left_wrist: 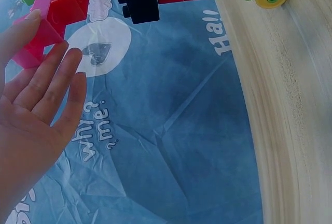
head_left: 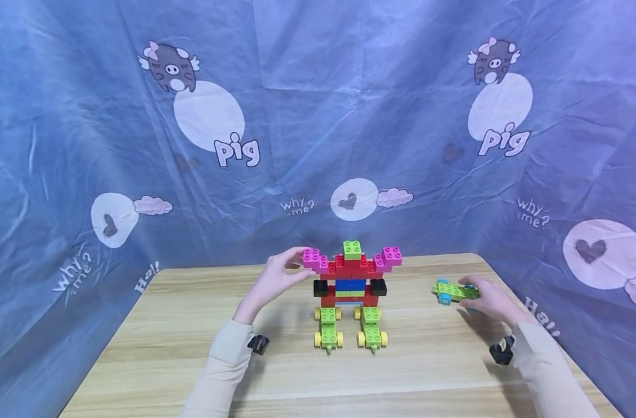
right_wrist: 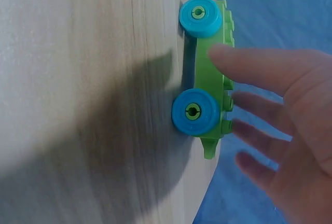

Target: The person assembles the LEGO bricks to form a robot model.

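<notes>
A toy brick figure (head_left: 344,268) stands upright mid-table, with a red, blue and black body, pink raised arms and a lime brick on top. It rests on two green wheeled bases (head_left: 328,334) with yellow wheels. My left hand (head_left: 276,281) pinches the pink brick (left_wrist: 47,27) of its left-side arm, thumb on one face and fingertips at the other. To the right, a green toy car base (head_left: 451,290) with blue wheels sits on the table. My right hand (head_left: 492,299) holds it, the thumb against its side (right_wrist: 207,73) and the fingers partly hidden behind its studs.
The wooden table (head_left: 192,337) runs back to a blue cloth backdrop (head_left: 307,116) printed with pigs and hearts, which also hangs along both sides. A small black camera (head_left: 259,344) is strapped on the left wrist, another (head_left: 502,350) on the right.
</notes>
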Demonstrator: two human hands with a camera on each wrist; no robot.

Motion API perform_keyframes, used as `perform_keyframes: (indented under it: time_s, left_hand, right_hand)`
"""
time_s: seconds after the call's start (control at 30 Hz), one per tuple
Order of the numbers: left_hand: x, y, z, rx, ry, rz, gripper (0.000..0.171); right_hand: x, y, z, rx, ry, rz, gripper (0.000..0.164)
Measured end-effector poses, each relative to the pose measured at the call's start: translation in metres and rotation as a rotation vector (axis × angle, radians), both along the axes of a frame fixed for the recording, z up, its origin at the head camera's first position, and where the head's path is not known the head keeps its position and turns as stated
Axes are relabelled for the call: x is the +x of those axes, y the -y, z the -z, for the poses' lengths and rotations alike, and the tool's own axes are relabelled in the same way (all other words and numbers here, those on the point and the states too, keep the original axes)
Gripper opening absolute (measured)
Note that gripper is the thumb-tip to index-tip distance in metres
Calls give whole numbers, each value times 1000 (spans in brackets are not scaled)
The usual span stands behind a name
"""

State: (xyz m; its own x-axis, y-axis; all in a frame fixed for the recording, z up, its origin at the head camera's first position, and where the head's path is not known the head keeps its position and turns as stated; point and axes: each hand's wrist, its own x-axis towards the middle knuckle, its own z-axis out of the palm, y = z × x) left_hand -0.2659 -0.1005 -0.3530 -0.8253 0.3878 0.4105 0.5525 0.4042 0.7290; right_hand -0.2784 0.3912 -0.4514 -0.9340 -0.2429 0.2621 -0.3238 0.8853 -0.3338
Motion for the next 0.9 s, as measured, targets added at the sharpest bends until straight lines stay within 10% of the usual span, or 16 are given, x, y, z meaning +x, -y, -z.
perform_keyframes:
  time_s: [0.9]
  left_hand:
    - [-2,0,1,-6,9,2,43]
  right_hand:
    - [-23,5,-3,152,9,-90,29]
